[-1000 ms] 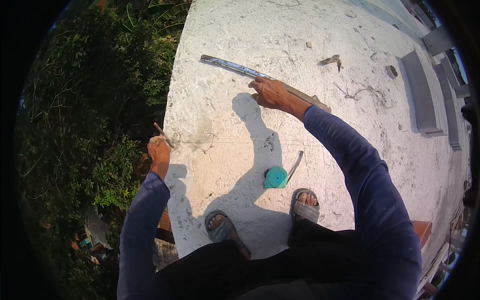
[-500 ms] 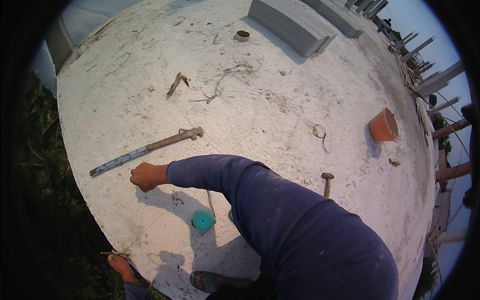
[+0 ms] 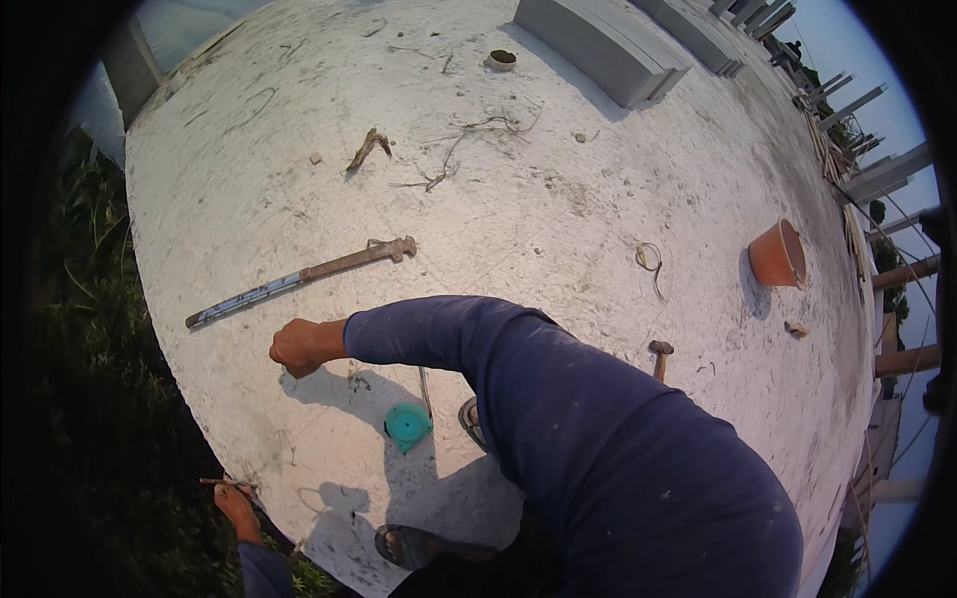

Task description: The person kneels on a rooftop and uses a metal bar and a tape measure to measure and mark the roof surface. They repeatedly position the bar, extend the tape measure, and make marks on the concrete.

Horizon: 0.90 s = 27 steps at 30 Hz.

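Note:
My right hand (image 3: 299,347) is closed in a fist just above the pale concrete slab (image 3: 558,229), its long blue sleeve crossing the view. Whatever the fist may hold is hidden. Near it lies a long rusty metal bar (image 3: 299,282) with a notched head and a bluish-white stretch. Below the forearm sits a round teal case (image 3: 408,426), like a tape measure or line reel, with a thin strip running up from it. At the slab's lower left edge, my left hand (image 3: 237,508) is closed on a thin brown stick (image 3: 213,482).
A hammer (image 3: 661,361) lies right of my arm, with an orange bucket (image 3: 777,254) beyond. Grey concrete beams (image 3: 588,50) lie at the back. Dead wood (image 3: 369,149) and wire loops (image 3: 648,257) litter the slab. Dark plants (image 3: 90,399) grow below its left edge.
The whole view has shifted slightly, moving most slab objects rightward in the picture. Both hands stay closed, in nearly the same places over the slab.

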Motion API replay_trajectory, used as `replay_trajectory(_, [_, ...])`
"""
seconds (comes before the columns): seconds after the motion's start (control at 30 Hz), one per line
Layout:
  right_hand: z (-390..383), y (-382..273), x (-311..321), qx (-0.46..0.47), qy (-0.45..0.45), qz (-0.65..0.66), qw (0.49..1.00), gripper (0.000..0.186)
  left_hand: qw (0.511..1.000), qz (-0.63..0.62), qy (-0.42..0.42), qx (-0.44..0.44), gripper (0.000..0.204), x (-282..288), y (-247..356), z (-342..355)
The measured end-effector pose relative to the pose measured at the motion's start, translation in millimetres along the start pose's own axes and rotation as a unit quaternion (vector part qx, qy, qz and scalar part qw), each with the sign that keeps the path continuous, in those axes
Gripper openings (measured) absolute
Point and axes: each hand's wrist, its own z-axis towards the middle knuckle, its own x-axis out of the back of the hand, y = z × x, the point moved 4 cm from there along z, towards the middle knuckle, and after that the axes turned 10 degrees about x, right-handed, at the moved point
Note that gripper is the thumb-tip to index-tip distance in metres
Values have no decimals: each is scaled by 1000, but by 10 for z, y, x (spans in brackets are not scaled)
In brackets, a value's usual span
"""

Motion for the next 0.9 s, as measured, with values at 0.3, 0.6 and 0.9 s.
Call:
replay_trajectory(0.3, [-223, -182, 218, 35, -47, -14, 998, 27, 998, 58, 29, -5, 21, 16, -118, 6])
replay_trajectory(0.6, [-701, -132, 1130, -12, 117, -36, 992, 25, 1000, 24, -14, 9, 18, -45, 156, -184])
replay_trajectory(0.9, [-1667, -1388, -725, 162, -210, -172, 949, 61, 948, 253, 169, 89, 27, -64, 102, -230])
